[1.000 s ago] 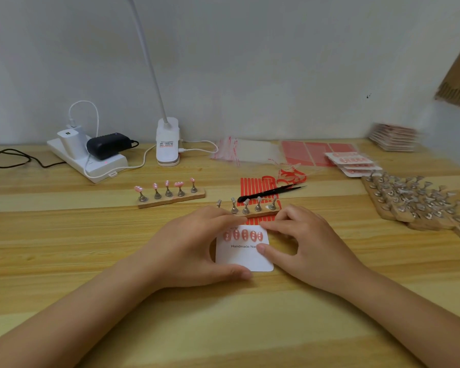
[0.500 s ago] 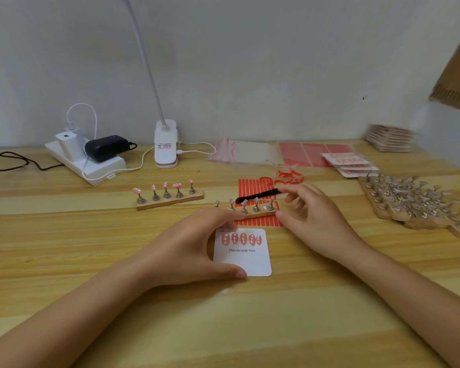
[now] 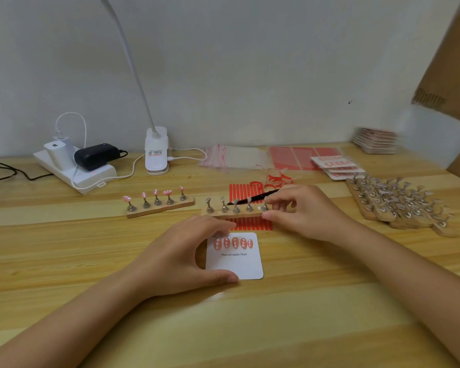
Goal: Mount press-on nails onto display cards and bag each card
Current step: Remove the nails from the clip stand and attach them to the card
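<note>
Head view looks down on a wooden tabletop (image 3: 64, 261). Near the middle lies a white display card (image 3: 237, 264) printed "Handmade Nail", with five pink press-on nails (image 3: 233, 243) in a row along its far edge. The left hand (image 3: 181, 258) holds the card, thumb on its near edge and fingers curled over its far left corner. Just beyond the card, the right hand (image 3: 303, 211) pinches the right end of a wooden stand (image 3: 234, 212) whose five metal pegs are bare. Black tweezers (image 3: 252, 199) lie across a red striped sheet (image 3: 243, 192) behind that stand. To the left, a second wooden stand (image 3: 160, 209) carries five pink nails. At the far right sits a heap of stands (image 3: 398, 203), with bagged cards (image 3: 337, 167) and clear bags (image 3: 234, 158) farther back.
</note>
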The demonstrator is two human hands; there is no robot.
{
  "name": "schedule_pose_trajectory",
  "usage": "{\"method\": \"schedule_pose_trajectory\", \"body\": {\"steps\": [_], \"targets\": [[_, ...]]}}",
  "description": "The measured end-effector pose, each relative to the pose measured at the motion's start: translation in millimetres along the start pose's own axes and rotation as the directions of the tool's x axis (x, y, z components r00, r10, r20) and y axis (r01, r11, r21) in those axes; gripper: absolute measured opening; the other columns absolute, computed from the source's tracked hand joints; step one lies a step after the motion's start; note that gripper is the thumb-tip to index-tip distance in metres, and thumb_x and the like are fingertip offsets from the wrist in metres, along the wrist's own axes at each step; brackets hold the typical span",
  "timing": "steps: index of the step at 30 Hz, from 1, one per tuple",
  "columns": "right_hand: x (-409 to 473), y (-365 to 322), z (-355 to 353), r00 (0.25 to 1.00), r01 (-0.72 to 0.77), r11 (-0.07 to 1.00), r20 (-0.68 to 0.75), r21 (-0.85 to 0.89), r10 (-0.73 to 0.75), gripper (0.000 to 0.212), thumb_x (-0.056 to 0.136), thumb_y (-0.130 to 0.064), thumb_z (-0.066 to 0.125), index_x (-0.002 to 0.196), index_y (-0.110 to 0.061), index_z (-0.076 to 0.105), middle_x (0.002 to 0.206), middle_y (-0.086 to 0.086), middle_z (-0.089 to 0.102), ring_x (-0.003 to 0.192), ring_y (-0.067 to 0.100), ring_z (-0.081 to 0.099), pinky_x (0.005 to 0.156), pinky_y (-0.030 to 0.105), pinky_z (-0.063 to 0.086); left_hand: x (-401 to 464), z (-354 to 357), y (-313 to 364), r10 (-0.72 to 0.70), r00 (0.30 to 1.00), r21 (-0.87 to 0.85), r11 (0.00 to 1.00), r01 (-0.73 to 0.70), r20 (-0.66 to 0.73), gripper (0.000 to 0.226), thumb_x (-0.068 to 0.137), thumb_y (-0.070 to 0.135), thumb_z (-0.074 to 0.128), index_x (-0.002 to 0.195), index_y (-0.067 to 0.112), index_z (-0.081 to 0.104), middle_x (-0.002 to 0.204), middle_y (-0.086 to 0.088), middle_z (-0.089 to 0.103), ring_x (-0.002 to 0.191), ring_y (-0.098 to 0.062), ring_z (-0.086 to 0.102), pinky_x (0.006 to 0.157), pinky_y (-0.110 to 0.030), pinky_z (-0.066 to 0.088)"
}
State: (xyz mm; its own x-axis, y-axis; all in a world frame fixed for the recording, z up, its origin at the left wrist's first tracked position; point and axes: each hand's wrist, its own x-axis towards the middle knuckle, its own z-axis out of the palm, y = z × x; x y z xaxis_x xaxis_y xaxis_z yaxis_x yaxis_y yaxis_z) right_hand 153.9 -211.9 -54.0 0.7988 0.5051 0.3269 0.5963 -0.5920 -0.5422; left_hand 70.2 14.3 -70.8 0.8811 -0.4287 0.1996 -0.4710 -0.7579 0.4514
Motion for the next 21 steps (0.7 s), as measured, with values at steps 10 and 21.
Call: {"method": "schedule_pose_trajectory", "body": {"steps": [10, 21], "targets": [[-51.0, 44.4, -44.9, 0.837, -0.403, 0.896, -0.471, -0.186, 0.279, 0.020, 0.076, -0.033, 0.073, 0.084, -0.015, 0.072, 0.060, -0.016, 0.054, 0.060, 0.009, 0.049, 0.079, 0.031, 0.040, 0.7, 1.9, 0.6, -0.009, 1.000, 0.036, 0.999, 0.010, -0.015, 0.064, 0.058, 0.081, 0.046, 0.115, 0.053, 0.035, 0.112, 0.036, 0.042, 0.107, 0.016, 0.037, 0.083, -0.009, 0.038], [-51.8, 45.5, -50.2, 0.835, -0.550, 0.470, -0.451, -0.690, 0.316, 0.035, 0.080, -0.050, 0.054, 0.063, -0.022, 0.065, 0.062, -0.003, 0.057, 0.069, 0.017, 0.043, 0.074, 0.034, 0.019, 1.5, 2.2, 0.7, 0.005, 1.000, 0.028, 1.000, -0.005, -0.011, 0.059, 0.059, 0.081, 0.046, 0.111, 0.057, 0.033, 0.113, 0.036, 0.043, 0.108, 0.015, 0.038, 0.084, -0.010, 0.037]]}}
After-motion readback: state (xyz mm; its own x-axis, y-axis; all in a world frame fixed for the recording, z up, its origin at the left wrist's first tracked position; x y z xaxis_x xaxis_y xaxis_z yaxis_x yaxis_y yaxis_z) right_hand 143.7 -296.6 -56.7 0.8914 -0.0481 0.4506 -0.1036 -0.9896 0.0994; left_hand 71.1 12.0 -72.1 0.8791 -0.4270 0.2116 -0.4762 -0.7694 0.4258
